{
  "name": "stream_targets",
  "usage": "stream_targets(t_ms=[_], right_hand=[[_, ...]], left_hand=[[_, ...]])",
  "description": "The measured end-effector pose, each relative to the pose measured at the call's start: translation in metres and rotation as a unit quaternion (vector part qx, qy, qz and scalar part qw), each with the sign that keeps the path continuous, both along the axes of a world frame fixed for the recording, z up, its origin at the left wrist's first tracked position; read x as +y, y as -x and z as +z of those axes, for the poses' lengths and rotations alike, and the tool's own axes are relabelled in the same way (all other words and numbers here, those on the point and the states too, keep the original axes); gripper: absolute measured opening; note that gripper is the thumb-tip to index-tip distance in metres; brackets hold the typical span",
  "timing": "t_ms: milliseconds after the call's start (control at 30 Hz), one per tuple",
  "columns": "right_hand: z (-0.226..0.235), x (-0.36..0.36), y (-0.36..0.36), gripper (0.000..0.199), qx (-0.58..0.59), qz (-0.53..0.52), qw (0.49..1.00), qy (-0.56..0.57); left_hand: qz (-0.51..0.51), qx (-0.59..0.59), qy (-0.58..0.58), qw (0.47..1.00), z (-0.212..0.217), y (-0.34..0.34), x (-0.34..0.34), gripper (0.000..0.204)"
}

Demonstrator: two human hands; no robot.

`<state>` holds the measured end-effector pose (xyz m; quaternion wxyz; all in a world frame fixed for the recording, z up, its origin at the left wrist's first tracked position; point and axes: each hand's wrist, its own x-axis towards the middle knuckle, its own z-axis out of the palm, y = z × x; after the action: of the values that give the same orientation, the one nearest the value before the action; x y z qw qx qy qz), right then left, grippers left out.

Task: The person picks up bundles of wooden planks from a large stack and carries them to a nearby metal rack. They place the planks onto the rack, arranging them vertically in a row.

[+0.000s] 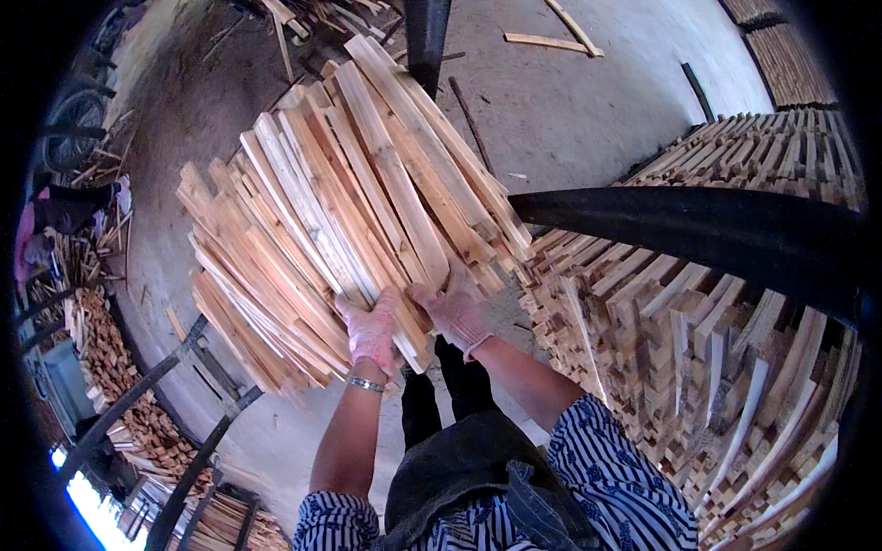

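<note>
A broad pile of rough-sawn wooden slats [312,211] lies in front of me, their lengths running from far left toward my body. My left hand [370,331], in a pale pink work glove, is closed on the near ends of some slats in the middle of the pile. Just to its right, my right hand [457,312], gloved the same way, grips the near ends of slats at the pile's right part. The undersides of both hands and some fingers are hidden by the wood. What supports the pile underneath cannot be seen.
Large stacks of slats [634,303] rise close on my right. A dark metal bar [680,216] crosses above them, and a dark post [425,46] stands beyond the pile. At left are a metal frame [138,399], heaped offcuts [119,367] and a wheel [78,133]. Loose boards [547,42] lie farther off.
</note>
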<state>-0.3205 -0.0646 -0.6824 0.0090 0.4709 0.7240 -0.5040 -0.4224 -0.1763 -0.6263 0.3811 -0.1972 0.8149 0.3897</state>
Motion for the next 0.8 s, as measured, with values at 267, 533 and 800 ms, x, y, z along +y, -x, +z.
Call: stream_targets(t_ms=[267, 533, 800], right_hand=[[0.001, -0.019, 0.016, 0.098, -0.013, -0.058, 0.998, 0.027], [0.004, -0.038, 0.009, 0.088, 0.069, -0.027, 0.997, -0.030], [-0.014, -0.040, -0.022, 0.074, 0.093, -0.014, 0.993, -0.077]], left_hand=[[0.052, 0.019, 0.024, 0.998, -0.039, -0.013, -0.007, 0.114], [-0.011, -0.006, -0.060, 0.998, -0.068, -0.013, -0.061, 0.113], [-0.010, -0.016, 0.009, 1.000, -0.043, -0.036, -0.029, 0.107]])
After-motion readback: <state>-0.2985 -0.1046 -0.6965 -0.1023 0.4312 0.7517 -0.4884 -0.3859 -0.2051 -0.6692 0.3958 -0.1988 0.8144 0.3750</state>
